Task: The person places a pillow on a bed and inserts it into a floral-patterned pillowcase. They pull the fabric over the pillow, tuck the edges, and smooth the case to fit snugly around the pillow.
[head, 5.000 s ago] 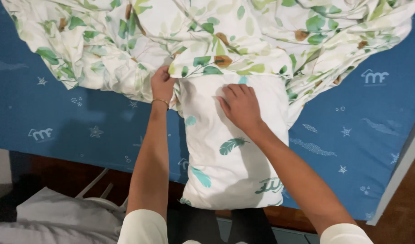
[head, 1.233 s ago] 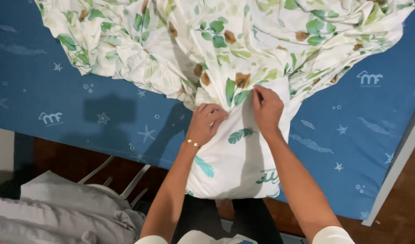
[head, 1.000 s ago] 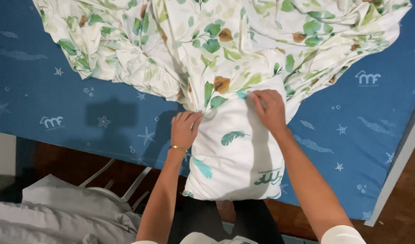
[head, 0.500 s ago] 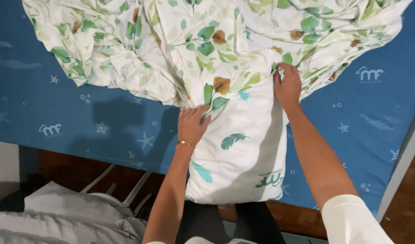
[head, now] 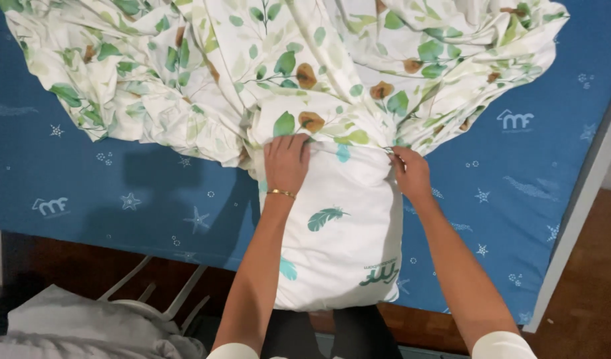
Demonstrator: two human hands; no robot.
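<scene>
Left hand (head: 287,163) and right hand (head: 410,174) each pinch the leaf-print cover (head: 285,73) edge over the white pillow (head: 345,246) on the blue mattress (head: 119,206).

A blue mattress (head: 152,199) printed with small white stars carries everything, its near edge running above a dark wooden floor (head: 585,279). A white pillow (head: 345,246) with teal feather prints lies on the mattress and overhangs that near edge. Just beyond the pillow, a crumpled white cover (head: 265,73) with green and brown leaves spreads across the mattress, overlapping the pillow's far end.
</scene>
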